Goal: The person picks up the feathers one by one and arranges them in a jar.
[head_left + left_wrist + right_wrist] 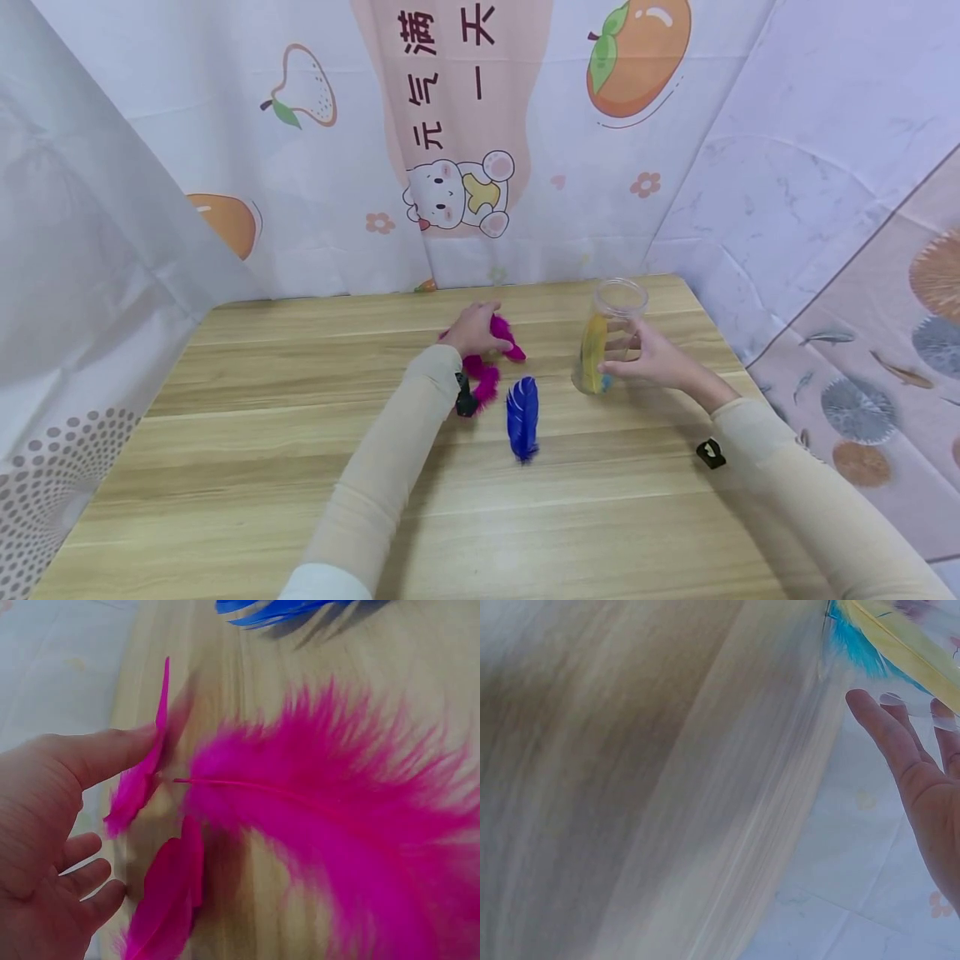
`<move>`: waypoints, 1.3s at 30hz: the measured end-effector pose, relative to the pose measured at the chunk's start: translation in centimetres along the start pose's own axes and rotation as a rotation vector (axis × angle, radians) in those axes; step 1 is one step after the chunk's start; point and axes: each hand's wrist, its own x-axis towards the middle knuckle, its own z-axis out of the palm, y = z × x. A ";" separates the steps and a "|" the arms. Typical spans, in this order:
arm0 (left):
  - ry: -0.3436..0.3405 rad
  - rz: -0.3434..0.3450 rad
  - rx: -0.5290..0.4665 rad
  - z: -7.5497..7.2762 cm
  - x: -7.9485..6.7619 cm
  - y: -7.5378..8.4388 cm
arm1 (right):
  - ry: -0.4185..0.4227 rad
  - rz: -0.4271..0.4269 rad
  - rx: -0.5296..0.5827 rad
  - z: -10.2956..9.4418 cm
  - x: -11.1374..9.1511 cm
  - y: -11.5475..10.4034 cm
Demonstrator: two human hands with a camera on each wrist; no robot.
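My left hand [474, 330] reaches over several magenta feathers. In the left wrist view its thumb touches a narrow magenta feather [135, 787], with the other visible fingers apart from it. A second magenta feather [169, 900] lies close by, and a large fluffy magenta feather [322, 795] fills the right side. My right hand [654, 360] holds a clear jar [621, 297], its thumb across the front and fingers behind. Inside the jar are a yellow feather [593, 350] and a teal feather [855, 645]. Between the hands, a blue feather [522, 419] lies on the table.
The wood-grain table [285, 417] ends at a printed curtain [337, 167] behind it. A small black object [710, 452] is beside the right sleeve, and another black object [467, 398] is next to the left wrist.
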 end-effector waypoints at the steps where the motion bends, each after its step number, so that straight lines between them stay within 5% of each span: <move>1: -0.003 -0.006 0.000 0.0 -0.1 0.0 | 0.000 0.001 0.003 0.0 0.0 0.0; 9: -0.003 -0.051 0.027 0.5 -0.4 0.3 | -0.006 -0.012 0.017 0.2 0.1 0.2; 23: 0.050 -0.186 -0.133 1.0 -0.2 0.5 | -0.012 -0.034 0.015 0.2 0.4 0.3; 39: 0.075 -0.160 -0.152 1.7 0.0 0.8 | -0.020 -0.027 0.017 0.0 0.2 0.2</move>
